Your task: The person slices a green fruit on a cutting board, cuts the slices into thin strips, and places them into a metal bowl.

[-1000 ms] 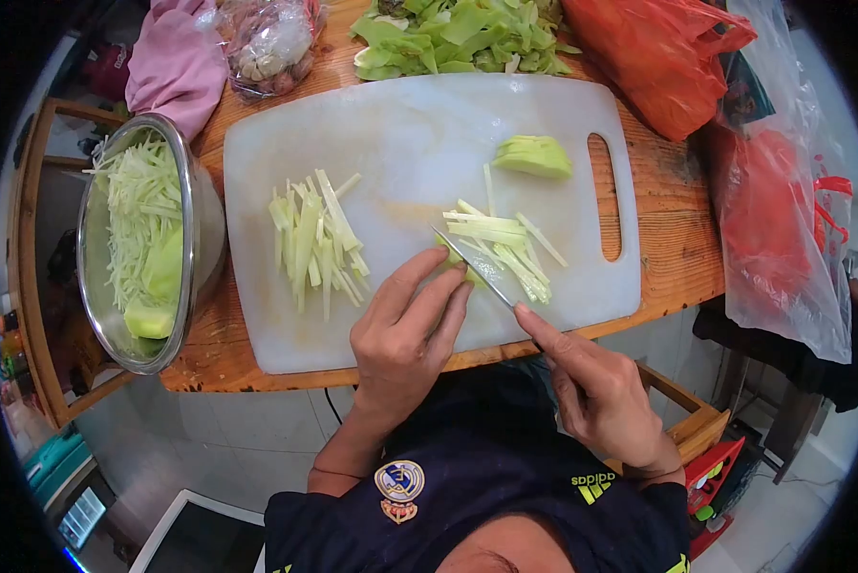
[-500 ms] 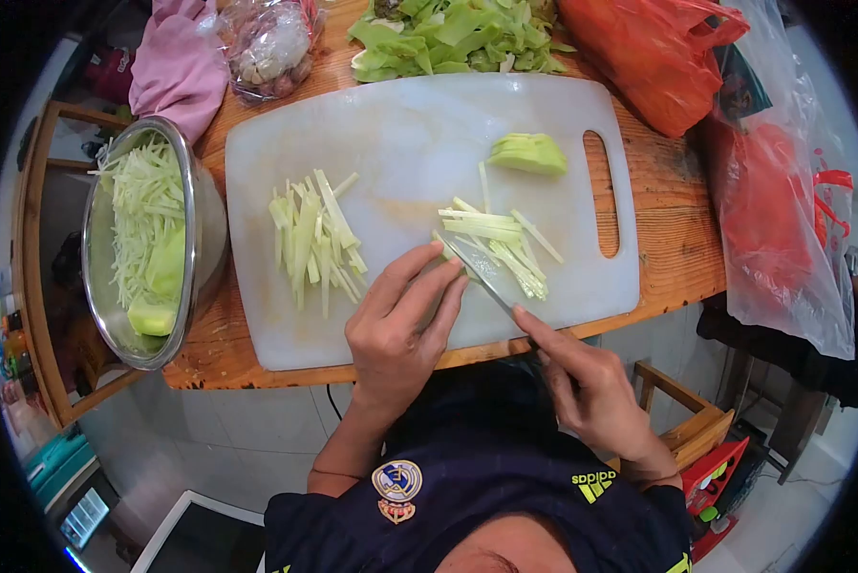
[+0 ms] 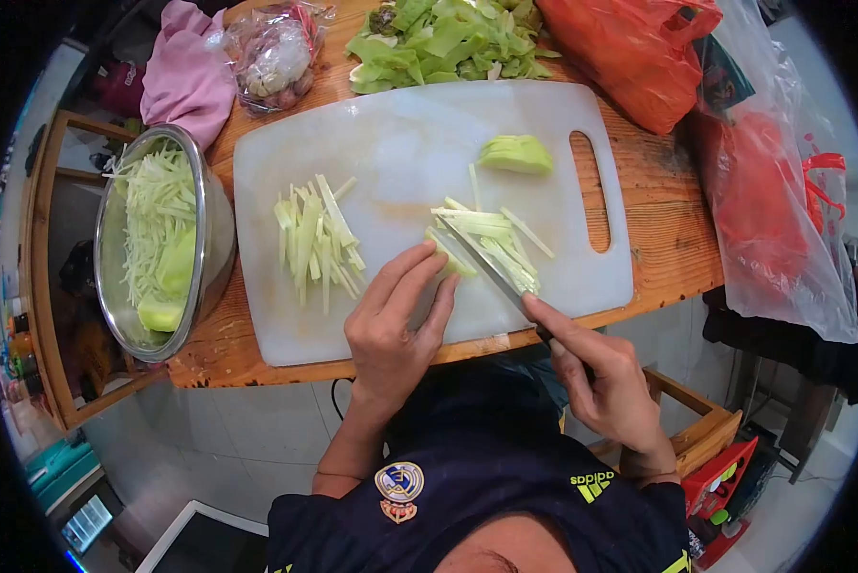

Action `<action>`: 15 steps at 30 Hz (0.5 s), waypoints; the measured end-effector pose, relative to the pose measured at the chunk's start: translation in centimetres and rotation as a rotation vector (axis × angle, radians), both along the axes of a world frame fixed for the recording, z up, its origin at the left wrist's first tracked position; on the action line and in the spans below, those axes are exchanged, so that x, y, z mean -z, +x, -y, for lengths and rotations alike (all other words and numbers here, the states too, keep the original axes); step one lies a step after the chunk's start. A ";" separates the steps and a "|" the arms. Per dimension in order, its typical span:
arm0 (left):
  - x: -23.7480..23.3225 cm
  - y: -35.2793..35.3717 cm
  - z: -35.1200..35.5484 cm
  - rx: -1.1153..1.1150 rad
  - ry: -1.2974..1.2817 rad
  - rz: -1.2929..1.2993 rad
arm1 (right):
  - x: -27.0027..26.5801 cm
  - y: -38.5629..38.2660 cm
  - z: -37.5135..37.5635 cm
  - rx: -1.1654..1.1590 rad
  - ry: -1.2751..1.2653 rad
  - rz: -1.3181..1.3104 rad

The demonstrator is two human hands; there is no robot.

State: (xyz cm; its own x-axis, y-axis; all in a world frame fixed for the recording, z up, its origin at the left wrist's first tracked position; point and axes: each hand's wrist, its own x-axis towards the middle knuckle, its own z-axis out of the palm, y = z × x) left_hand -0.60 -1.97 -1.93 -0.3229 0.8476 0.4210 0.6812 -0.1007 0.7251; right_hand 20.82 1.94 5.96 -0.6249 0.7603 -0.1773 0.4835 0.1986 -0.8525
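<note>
On the white cutting board [image 3: 381, 143], my left hand [image 3: 396, 320] pins a small stack of pale green vegetable slices [image 3: 460, 262] with bent fingertips. My right hand [image 3: 601, 382] grips a knife [image 3: 494, 265] by its dark handle, index finger along the top. The blade lies slanted between the held slices and a pile of cut sticks [image 3: 491, 227]. Farther back on the board sits a block of overlapping slices [image 3: 515, 154]. A second heap of sticks [image 3: 310, 234] lies on the left side.
A steel bowl [image 3: 200, 277] of shreds and green chunks stands at the left table edge. Along the back are a pink cloth [image 3: 188, 72], a clear bag of bulbs [image 3: 274, 62], green peelings [image 3: 443, 43] and a red plastic bag [image 3: 630, 57]. Clear plastic bags [image 3: 782, 220] hang at right.
The knife has shifted from against the left fingertips to the right side of the held slices, its tip now farther back by the sticks. My left hand stays nearly in place.
</note>
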 end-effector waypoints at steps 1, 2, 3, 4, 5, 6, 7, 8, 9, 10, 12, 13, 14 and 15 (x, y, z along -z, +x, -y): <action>0.0 0.0 0.0 -0.002 -0.002 -0.002 | 0.1 -0.1 -0.1 -0.001 -0.009 0.007; 0.0 0.0 0.0 -0.004 -0.003 -0.002 | 0.2 -0.2 -0.2 -0.002 -0.017 0.014; 0.0 0.0 0.0 -0.006 -0.006 -0.002 | 0.2 -0.3 -0.3 -0.004 -0.026 0.023; 0.0 0.0 0.0 -0.001 -0.007 -0.001 | 0.1 -0.3 -0.3 -0.011 -0.032 0.020; 0.0 0.0 0.0 0.004 -0.010 0.001 | -0.1 -0.4 -0.2 -0.019 -0.039 0.017; 0.0 -0.1 0.0 0.010 -0.013 0.003 | -0.2 -0.4 -0.2 -0.026 -0.048 0.014; 0.0 0.0 0.1 0.008 -0.016 0.006 | -0.3 -0.5 -0.2 -0.028 -0.049 0.026; 0.0 0.0 0.1 0.008 -0.016 0.008 | -0.4 -0.6 -0.2 -0.029 -0.048 0.037; 0.1 0.0 0.0 0.007 -0.015 0.010 | -0.4 -0.6 -0.2 -0.030 -0.046 0.048; 0.1 0.0 0.0 0.009 -0.011 0.012 | -0.4 -0.7 -0.2 -0.033 -0.041 0.052; 0.0 -0.1 0.1 0.011 -0.005 0.014 | -0.3 -0.8 -0.2 -0.043 -0.033 0.058; 0.1 -0.1 0.1 0.012 -0.005 0.018 | -0.3 -0.9 -0.3 -0.045 -0.034 0.060; 0.1 -0.1 0.1 0.015 -0.004 0.023 | -0.3 -1.0 -0.3 -0.047 -0.034 0.061; 0.2 -0.1 0.1 0.017 -0.004 0.028 | -0.4 -1.0 -0.3 -0.048 -0.036 0.063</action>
State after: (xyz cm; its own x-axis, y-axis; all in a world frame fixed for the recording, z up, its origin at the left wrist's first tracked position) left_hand -0.73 -2.07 -2.10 -0.3200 0.8548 0.4085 0.6585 -0.1094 0.7446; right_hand 19.81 2.27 6.32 -0.6471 0.7222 -0.2441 0.5274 0.1930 -0.8274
